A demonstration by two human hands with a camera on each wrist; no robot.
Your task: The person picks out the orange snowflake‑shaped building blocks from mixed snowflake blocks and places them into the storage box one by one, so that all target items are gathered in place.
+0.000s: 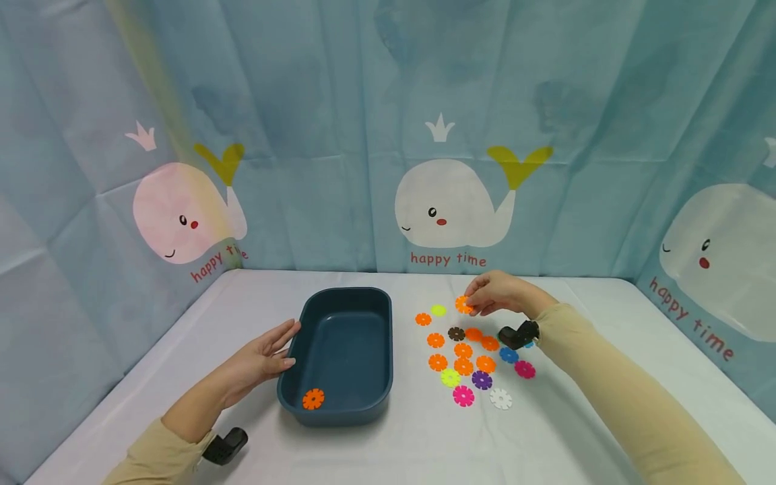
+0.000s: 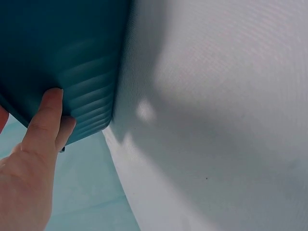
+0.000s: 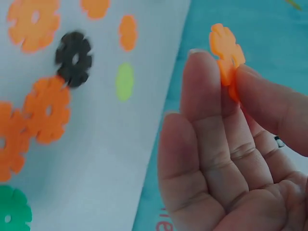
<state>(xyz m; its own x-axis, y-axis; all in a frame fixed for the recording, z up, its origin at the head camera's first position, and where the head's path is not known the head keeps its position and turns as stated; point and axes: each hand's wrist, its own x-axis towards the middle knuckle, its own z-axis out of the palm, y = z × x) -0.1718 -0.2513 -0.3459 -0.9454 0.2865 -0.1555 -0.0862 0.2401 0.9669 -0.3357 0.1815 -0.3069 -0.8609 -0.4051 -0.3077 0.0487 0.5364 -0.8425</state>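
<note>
Filling the back of my head view, a pale blue curtain [image 1: 339, 215] hangs beyond the white table [image 1: 424, 448]. What stands on it?

"One dark blue tub [image 1: 391, 350], upright, left of the loose discs."

"And the hands?"

"I have the left hand [image 1: 265, 358] at the tub's left side, fingers nearly straight and touching its outer wall. The right hand [image 1: 496, 294] is raised over the table's far part, thumb and fingertips pinching one orange disc [image 1: 463, 304]. Each wrist wears a black device [image 1: 225, 446]."

"Count me the remaining discs."

"One orange inside the tub, in its near-left corner. On the table I count eight orange, two yellow-green, two pink, one brown, one purple, one white, one blue. A green one and a light blue one peek out, partly hidden, by the right wrist."
</note>
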